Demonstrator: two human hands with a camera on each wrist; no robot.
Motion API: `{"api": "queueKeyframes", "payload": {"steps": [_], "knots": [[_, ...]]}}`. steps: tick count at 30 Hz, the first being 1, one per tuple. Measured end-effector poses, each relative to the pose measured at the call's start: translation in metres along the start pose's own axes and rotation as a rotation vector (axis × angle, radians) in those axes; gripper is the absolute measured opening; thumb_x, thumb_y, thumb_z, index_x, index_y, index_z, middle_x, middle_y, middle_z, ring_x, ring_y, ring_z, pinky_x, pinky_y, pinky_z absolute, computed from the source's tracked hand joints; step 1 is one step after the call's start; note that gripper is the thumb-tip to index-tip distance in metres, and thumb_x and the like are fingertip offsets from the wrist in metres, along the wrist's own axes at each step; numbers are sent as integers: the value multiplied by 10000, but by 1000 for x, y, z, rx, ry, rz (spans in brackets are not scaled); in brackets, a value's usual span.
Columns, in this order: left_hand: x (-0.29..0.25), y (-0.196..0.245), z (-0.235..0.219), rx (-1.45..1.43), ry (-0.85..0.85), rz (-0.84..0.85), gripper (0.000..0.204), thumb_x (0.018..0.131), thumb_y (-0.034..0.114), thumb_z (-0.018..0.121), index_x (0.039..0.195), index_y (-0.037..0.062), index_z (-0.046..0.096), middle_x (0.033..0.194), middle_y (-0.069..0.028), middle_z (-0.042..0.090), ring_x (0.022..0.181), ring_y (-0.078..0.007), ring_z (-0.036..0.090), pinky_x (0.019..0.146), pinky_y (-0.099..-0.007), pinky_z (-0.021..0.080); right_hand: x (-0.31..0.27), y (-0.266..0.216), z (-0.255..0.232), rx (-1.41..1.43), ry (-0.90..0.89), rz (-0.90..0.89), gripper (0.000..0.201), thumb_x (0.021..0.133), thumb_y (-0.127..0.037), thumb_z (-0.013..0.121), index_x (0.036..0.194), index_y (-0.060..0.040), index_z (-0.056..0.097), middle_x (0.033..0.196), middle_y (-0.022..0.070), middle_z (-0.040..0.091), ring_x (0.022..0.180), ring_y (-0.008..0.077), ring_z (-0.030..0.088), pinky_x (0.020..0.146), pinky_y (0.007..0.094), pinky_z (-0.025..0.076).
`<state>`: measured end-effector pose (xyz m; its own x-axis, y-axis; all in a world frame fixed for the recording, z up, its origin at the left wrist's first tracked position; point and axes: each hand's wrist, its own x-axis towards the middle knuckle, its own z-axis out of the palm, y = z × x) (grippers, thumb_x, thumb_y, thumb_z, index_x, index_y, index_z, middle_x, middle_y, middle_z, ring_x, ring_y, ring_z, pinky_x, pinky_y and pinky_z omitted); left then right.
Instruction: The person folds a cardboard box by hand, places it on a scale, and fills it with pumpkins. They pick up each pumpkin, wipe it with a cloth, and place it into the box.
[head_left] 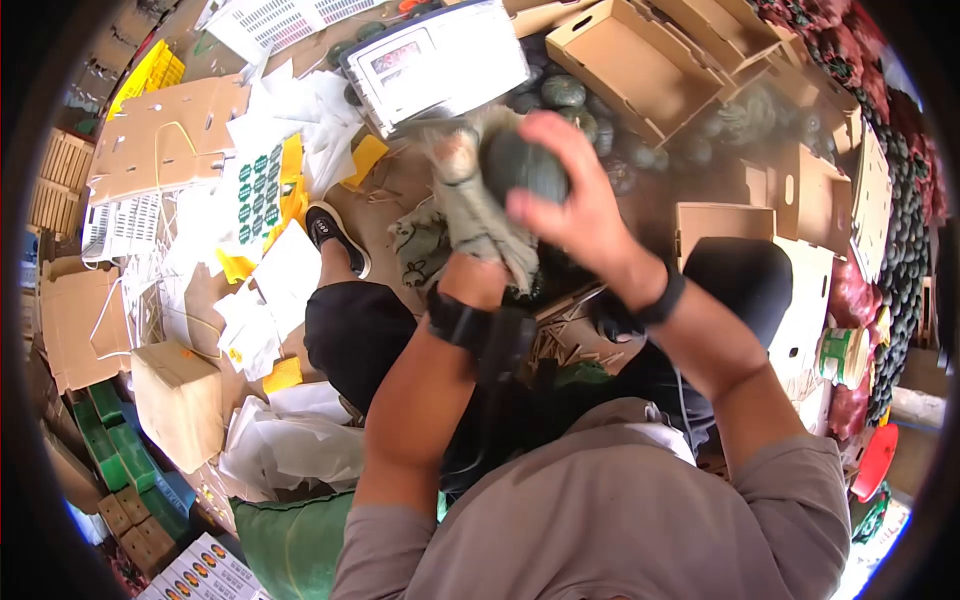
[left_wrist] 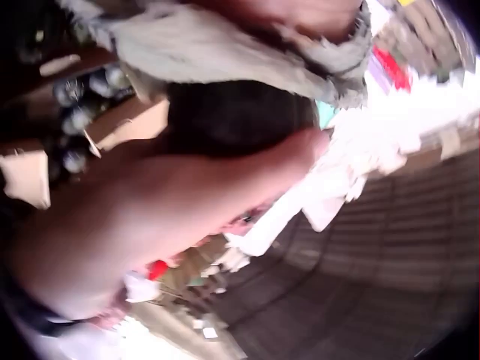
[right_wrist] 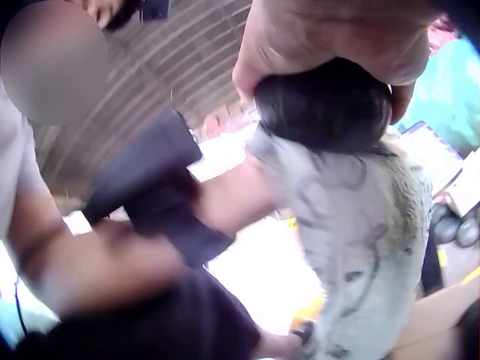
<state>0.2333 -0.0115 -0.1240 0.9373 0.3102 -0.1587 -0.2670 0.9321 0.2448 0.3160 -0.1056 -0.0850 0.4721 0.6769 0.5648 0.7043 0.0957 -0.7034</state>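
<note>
A dark green, round fruit point(head_left: 526, 168) is gripped by the right hand point(head_left: 585, 205), thumb and fingers spread around it; the right wrist view shows this hand point(right_wrist: 330, 34) over the dark fruit point(right_wrist: 322, 109). The left hand point(head_left: 457, 155) holds a pale, patterned cloth point(head_left: 480, 215) against the fruit's other side. Cloth wraps most of that hand and hides most of its fingers. In the left wrist view, the frayed cloth point(left_wrist: 202, 45) lies between the left palm point(left_wrist: 300, 15) and the shadowed fruit point(left_wrist: 232, 116). Motion blurs both hands.
Beyond the hands stands a white scale-like box point(head_left: 440, 65), with more green fruits point(head_left: 563, 92) on the floor beside it. Open cardboard boxes point(head_left: 640, 70) are at the upper right. Papers point(head_left: 290, 110) and a flat cardboard sheet point(head_left: 165, 135) lie left of the shoe point(head_left: 337, 240).
</note>
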Motion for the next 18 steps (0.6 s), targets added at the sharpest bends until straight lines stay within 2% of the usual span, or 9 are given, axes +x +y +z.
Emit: {"api": "queueKeyframes", "payload": {"steps": [2, 4, 6, 9, 11, 12, 13, 16, 18], "knots": [[5, -25, 25, -85, -25, -80, 533, 959, 487, 382, 1303, 87, 453, 1272, -87, 515, 1183, -248, 493, 976, -440, 438, 18, 43, -10, -199, 140, 287, 576, 692, -217, 769, 1197, -65, 536, 1211, 159, 510, 1163, 338, 465, 993, 382, 397], [0, -28, 39, 89, 100, -112, 534, 957, 478, 396, 1313, 83, 442, 1278, -93, 506, 1187, -252, 490, 1020, -416, 410, 1, 39, -17, -131, 124, 240, 607, 673, -207, 783, 1204, -82, 514, 1196, 150, 495, 1175, 333, 446, 1000, 394, 387], [16, -10, -7, -313, -502, -305, 500, 964, 418, 415, 1344, 95, 395, 1321, -91, 462, 1230, -232, 456, 1056, -381, 380, -25, 1, -14, 46, -69, 91, 653, 610, -170, 817, 1187, -122, 514, 1204, 134, 457, 1178, 335, 434, 1007, 422, 372], [13, -19, -6, 599, -151, -84, 434, 999, 297, 366, 1381, 93, 329, 1389, -98, 379, 1304, -201, 380, 1081, -347, 349, -20, 20, -20, -56, -61, 46, 640, 627, -165, 802, 1192, -104, 509, 1227, 148, 441, 1192, 331, 430, 1017, 397, 366], [26, -34, -10, -4, -337, -136, 428, 997, 272, 388, 1386, 105, 327, 1394, -83, 380, 1283, -193, 399, 1067, -337, 368, -8, 54, -18, -312, 184, 163, 626, 640, -129, 782, 1200, -91, 507, 1232, 162, 448, 1198, 333, 437, 1018, 380, 377], [21, -35, 11, 28, -284, -160, 443, 993, 298, 400, 1372, 75, 350, 1346, -79, 418, 1277, -180, 401, 1084, -337, 337, -6, 50, -21, -229, 195, 270, 583, 657, -121, 768, 1186, -89, 523, 1212, 149, 462, 1199, 326, 438, 1026, 395, 366], [23, -31, 25, 251, -88, -127, 427, 994, 283, 393, 1364, 74, 355, 1329, -76, 425, 1274, -183, 404, 1082, -340, 336, -8, 39, -24, -166, 71, 157, 579, 666, -141, 772, 1188, -86, 530, 1216, 142, 470, 1207, 320, 435, 1027, 399, 361], [37, -29, -40, 239, -256, -110, 365, 994, 252, 395, 1308, 67, 406, 1258, -82, 480, 1172, -173, 484, 1006, -306, 413, -14, 19, -38, 338, -379, 85, 554, 794, -274, 718, 1269, -58, 530, 1281, 127, 509, 1224, 274, 452, 1014, 368, 364], [41, -27, -45, 192, -139, -79, 324, 996, 250, 392, 1246, 57, 466, 1157, -87, 552, 1051, -172, 561, 906, -293, 483, -5, 36, -35, 384, -160, 414, 475, 846, -262, 675, 1259, -64, 549, 1156, 169, 607, 1095, 281, 577, 938, 366, 438]]}}
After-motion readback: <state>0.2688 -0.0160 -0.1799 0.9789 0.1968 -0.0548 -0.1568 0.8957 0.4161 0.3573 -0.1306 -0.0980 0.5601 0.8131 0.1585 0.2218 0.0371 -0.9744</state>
